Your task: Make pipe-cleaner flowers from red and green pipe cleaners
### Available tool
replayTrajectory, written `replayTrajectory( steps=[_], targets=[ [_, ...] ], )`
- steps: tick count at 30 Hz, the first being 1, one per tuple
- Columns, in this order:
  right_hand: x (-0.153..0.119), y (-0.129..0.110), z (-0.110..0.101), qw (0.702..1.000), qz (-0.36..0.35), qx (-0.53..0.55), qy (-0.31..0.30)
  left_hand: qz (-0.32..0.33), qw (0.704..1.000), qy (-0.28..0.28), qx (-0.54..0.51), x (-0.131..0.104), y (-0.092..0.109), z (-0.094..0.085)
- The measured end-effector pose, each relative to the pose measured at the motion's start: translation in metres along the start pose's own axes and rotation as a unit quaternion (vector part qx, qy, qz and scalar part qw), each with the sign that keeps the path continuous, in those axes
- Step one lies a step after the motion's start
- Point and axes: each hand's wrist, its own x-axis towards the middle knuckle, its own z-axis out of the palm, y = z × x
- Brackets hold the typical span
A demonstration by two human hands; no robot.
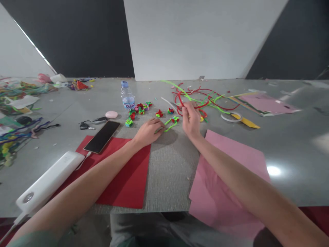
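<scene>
Left hand (150, 132) lowered to the table (168, 178), fingers curled; ends of light green strands (171, 129) are met at its fingertips, though whether they are gripped cannot be told. Right hand (191, 120) raised slightly, closed; a red strand (181, 100) is pinched between thumb and fingers. Between the hands a small knotted piece (175, 119), green and red, is seen on the table, joined by the green strands.

Beyond the hands, similar fuzzy knots (140, 110) are clustered, petal-like in shape. Behind the right hand, a loose tangle (182, 91) of red and green strands is spread. To its right a tape roll (231, 121) is laid against a flat yellow object (248, 122). A clear, ribbed plastic bottle (128, 96) is stood upright behind the left hand.

Under the left forearm, smooth red paper (128, 185) is partly covered by a dark-screened phone (102, 137); a glossy white power bank (51, 181) is set nearby. Pink sheets (239, 151) are overlapped under the right forearm.

The tabletop is grey, finely streaked, littered with scraps. At far left a mixed heap (23, 99) is piled. The back is closed off by white (205, 37) and dark panels (77, 34).
</scene>
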Motion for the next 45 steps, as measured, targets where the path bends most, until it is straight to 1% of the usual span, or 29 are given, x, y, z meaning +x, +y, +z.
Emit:
replayTrajectory(
  steps=[2, 4, 6, 8, 11, 13, 15, 17, 20, 24, 27, 32, 36, 39, 42, 44, 45],
  targets=[
    [-0.003, -0.008, -0.001, 0.997, -0.058, -0.004, -0.045, -0.039, 0.996, 0.037, -0.076, 0.000, 0.004, -0.004],
    [-0.005, -0.014, 0.000, 0.986, -0.120, 0.005, -0.117, -0.081, 0.981, 0.073, -0.162, -0.001, 0.006, -0.008],
    [-0.007, -0.017, 0.001, 0.966, -0.169, 0.007, -0.197, -0.119, 0.959, 0.112, -0.232, -0.001, 0.006, -0.011],
    [-0.008, -0.020, 0.002, 0.943, -0.202, -0.001, -0.264, -0.149, 0.937, 0.139, -0.284, 0.000, 0.002, -0.012],
    [-0.010, -0.022, 0.004, 0.917, -0.225, -0.025, -0.328, -0.178, 0.916, 0.156, -0.325, 0.002, -0.007, -0.010],
    [-0.010, -0.022, 0.004, 0.912, -0.216, -0.038, -0.347, -0.199, 0.903, 0.191, -0.330, 0.004, -0.013, -0.007],
    [-0.011, -0.020, 0.005, 0.914, -0.197, -0.045, -0.351, -0.223, 0.885, 0.236, -0.334, 0.006, -0.016, -0.005],
    [-0.011, -0.016, 0.007, 0.918, -0.184, -0.045, -0.349, -0.242, 0.869, 0.264, -0.343, 0.007, -0.016, -0.004],
    [-0.011, -0.008, 0.010, 0.925, -0.170, -0.046, -0.337, -0.251, 0.852, 0.282, -0.363, 0.007, -0.014, -0.007],
    [-0.010, 0.001, 0.013, 0.952, -0.115, -0.059, -0.276, -0.258, 0.835, 0.307, -0.377, 0.006, -0.014, -0.011],
    [-0.007, 0.006, 0.013, 0.970, -0.064, -0.049, -0.229, -0.264, 0.826, 0.313, -0.387, 0.006, -0.016, -0.011],
    [-0.005, 0.012, 0.012, 0.985, 0.012, -0.021, -0.169, -0.247, 0.841, 0.308, -0.371, 0.004, -0.015, -0.009],
    [-0.004, 0.018, 0.013, 0.994, 0.036, 0.000, -0.105, -0.245, 0.854, 0.328, -0.320, 0.002, -0.018, -0.010],
    [-0.003, 0.022, 0.014, 0.997, 0.059, 0.037, -0.042, -0.254, 0.866, 0.336, -0.268, 0.002, -0.022, -0.010],
    [-0.002, 0.022, 0.012, 0.994, 0.075, 0.077, 0.008, -0.255, 0.891, 0.305, -0.221, 0.003, -0.022, -0.009],
    [-0.002, 0.019, 0.010, 0.993, 0.066, 0.097, 0.011, -0.240, 0.908, 0.273, -0.206, 0.003, -0.018, -0.008],
    [-0.003, 0.016, 0.008, 0.993, 0.056, 0.105, -0.001, -0.228, 0.916, 0.258, -0.204, 0.003, -0.015, -0.008]
  ],
)
